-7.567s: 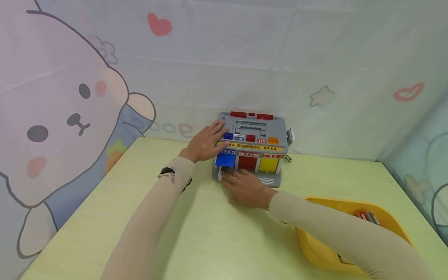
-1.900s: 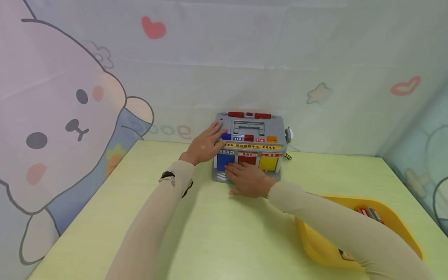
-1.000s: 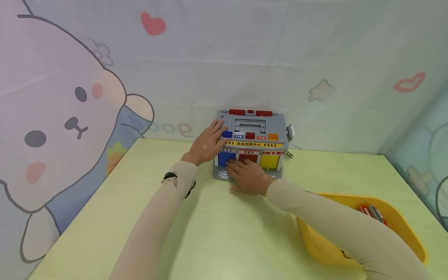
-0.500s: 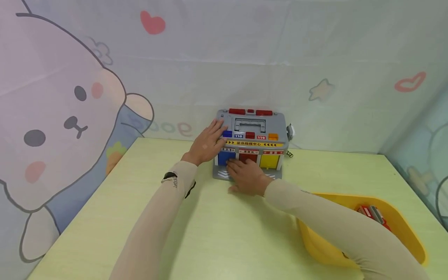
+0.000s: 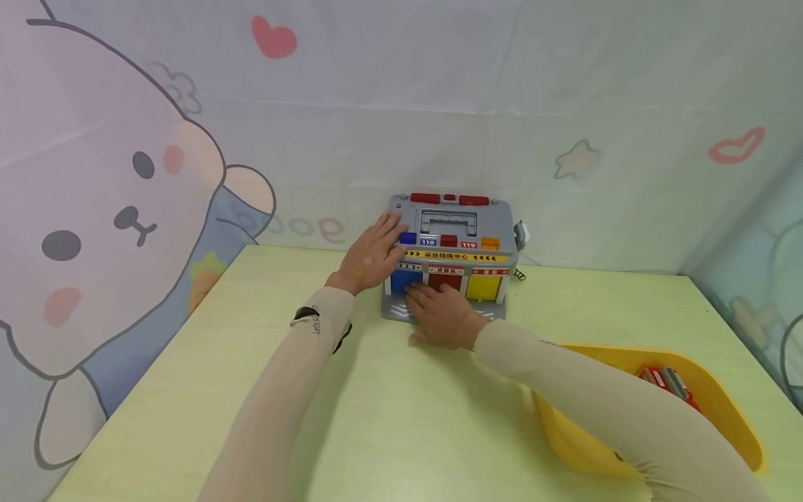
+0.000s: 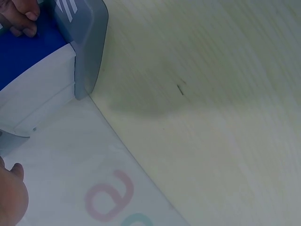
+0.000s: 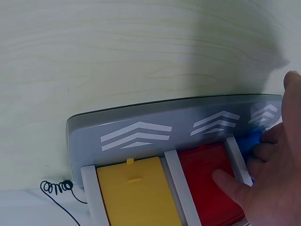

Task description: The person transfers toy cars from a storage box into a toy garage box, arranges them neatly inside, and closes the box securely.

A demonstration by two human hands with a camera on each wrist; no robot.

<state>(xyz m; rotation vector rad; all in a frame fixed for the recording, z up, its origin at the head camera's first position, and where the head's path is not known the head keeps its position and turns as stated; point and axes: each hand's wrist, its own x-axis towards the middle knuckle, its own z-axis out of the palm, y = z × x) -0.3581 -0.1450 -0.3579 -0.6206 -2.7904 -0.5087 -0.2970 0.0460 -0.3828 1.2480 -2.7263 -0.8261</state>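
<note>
A grey toy emergency garage [image 5: 495, 224] stands against the back wall, its blue door [image 6: 28, 54], red door [image 7: 207, 186] and yellow door [image 7: 136, 193] all down. My left hand [image 5: 369, 259] rests on the left end of its roof with fingers spread. My right hand [image 5: 442, 317] is in front of the garage, fingertips against the lower part of the blue door. In the right wrist view its thumb lies over the red door. Nothing shows in either hand. The inside of the garage is hidden by the doors.
A yellow bin [image 5: 564, 439] sits at the right, partly under my right forearm, with red and grey toy pieces [image 5: 671, 383] inside. A coiled black cord [image 7: 59, 187] hangs at the garage's right side. Patterned cloth [image 5: 439, 125] covers the wall behind.
In the oldest frame the blue door was raised, with my right hand at its opening by a small white thing. The door is now down. Over the last second the hands have barely moved.
</note>
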